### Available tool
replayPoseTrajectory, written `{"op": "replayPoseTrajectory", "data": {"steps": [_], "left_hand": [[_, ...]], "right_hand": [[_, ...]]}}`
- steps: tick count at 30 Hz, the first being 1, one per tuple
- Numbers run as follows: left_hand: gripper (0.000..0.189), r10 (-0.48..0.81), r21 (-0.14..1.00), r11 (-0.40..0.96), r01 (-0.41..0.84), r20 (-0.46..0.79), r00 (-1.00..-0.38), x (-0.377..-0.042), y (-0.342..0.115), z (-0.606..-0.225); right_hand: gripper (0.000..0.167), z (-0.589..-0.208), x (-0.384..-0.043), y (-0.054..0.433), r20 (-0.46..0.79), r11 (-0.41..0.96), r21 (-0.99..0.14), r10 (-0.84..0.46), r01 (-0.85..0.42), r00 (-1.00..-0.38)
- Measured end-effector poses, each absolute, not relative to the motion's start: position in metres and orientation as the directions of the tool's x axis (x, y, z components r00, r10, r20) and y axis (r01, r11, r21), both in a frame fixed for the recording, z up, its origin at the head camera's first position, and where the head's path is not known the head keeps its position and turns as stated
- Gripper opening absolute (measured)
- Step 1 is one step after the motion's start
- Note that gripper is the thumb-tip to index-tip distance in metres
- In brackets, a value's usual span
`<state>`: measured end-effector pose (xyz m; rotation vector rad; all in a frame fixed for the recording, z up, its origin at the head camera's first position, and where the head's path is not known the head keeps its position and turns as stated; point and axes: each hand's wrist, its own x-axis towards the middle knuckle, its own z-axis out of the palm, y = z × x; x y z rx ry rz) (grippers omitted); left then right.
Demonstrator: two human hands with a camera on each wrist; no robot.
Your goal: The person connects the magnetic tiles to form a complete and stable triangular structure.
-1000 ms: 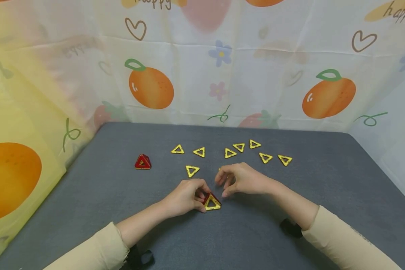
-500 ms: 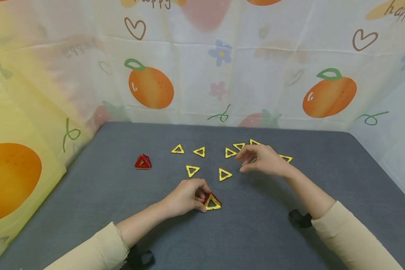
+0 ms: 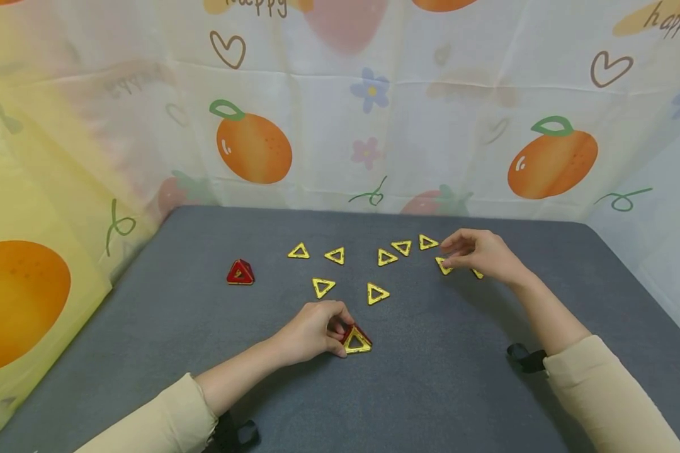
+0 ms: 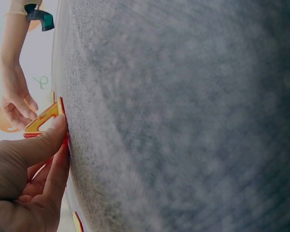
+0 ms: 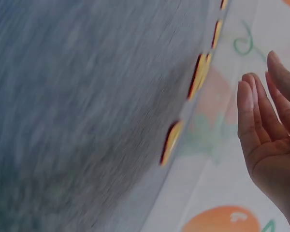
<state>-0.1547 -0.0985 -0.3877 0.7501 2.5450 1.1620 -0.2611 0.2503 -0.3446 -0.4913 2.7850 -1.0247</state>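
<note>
With thumb and fingers my left hand [image 3: 314, 331] pinches the left side of a small pyramid [image 3: 365, 345] of triangular magnetic tiles, red and yellow, close on the grey table. In the left wrist view the thumb [image 4: 52, 135] lies against the pyramid [image 4: 38, 121]; the fingers hide part of it. At the back right, my right hand [image 3: 484, 253] hovers over a yellow triangular tile [image 3: 441, 268], partly covering it and another yellow tile [image 3: 477, 274] behind the wrist. Seen from the right wrist, the right hand [image 5: 275, 135] has its fingers apart and nothing between them.
A finished-looking red pyramid [image 3: 240, 272] stands at the left. Several flat yellow triangular tiles lie scattered across the table's back half, among them one tile [image 3: 370, 294] near the middle and one [image 3: 315, 287] beyond the left hand. A printed curtain [image 3: 328, 138] hangs behind the table.
My right hand has moved away from beside the pyramid, rightward and back to the far right tiles, uncovering the middle tile. My left hand has stayed in place on the pyramid.
</note>
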Motion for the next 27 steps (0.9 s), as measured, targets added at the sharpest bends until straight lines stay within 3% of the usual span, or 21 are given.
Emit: {"op": "replayPoseTrajectory", "data": {"steps": [12,27], "left_hand": [[0.038,0.544,0.764,0.546,0.343,-0.012,-0.839,-0.154,-0.099,-0.388],[0.037,0.538,0.773,0.542,0.330,-0.017,-0.843,-0.155,-0.100,-0.390]], "right_hand": [[0.043,-0.353,-0.268,0.293,-0.043,0.811,-0.562,-0.228,-0.165,-0.973],[0.049,-0.362,-0.272,0.308,-0.119,0.827,-0.537,-0.268,-0.165,-0.956]]}}
